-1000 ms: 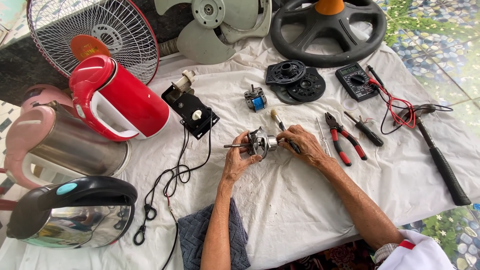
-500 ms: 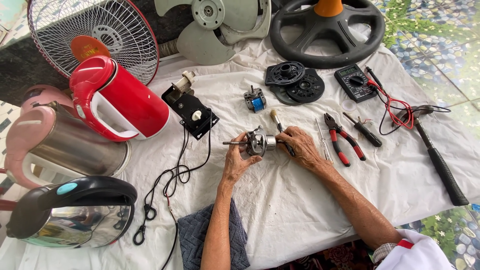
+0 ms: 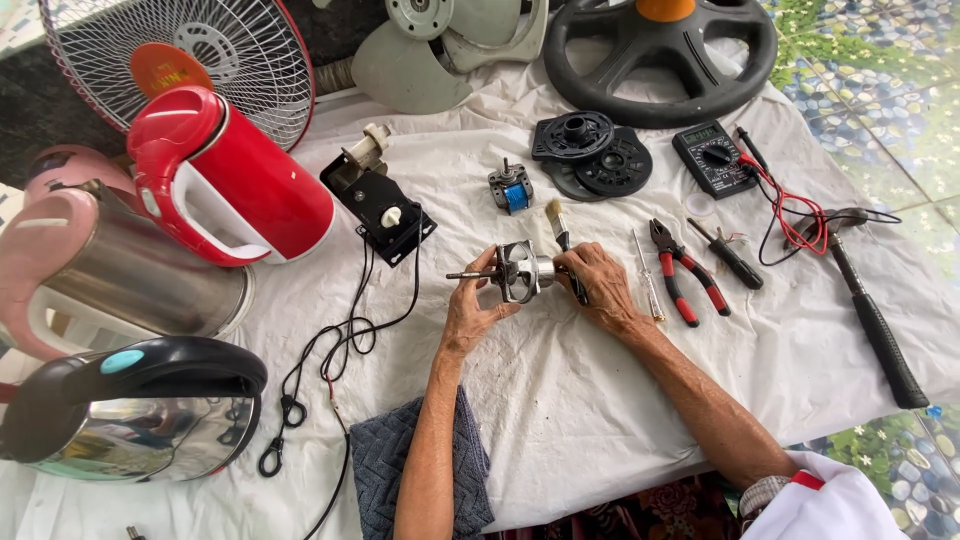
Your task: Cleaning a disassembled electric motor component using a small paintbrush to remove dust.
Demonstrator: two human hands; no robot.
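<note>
A small metal motor rotor [image 3: 520, 272], silvery with finned end and a thin shaft sticking out leftward, is held just above the white-clothed desk [image 3: 600, 400]. The left hand [image 3: 472, 305] has its grip closed on the shaft end; the right hand [image 3: 597, 283] grips the other end together with a paintbrush [image 3: 556, 222]. Red-handled pliers [image 3: 685, 270] lie just beside, a red kettle [image 3: 225, 180] farther left.
</note>
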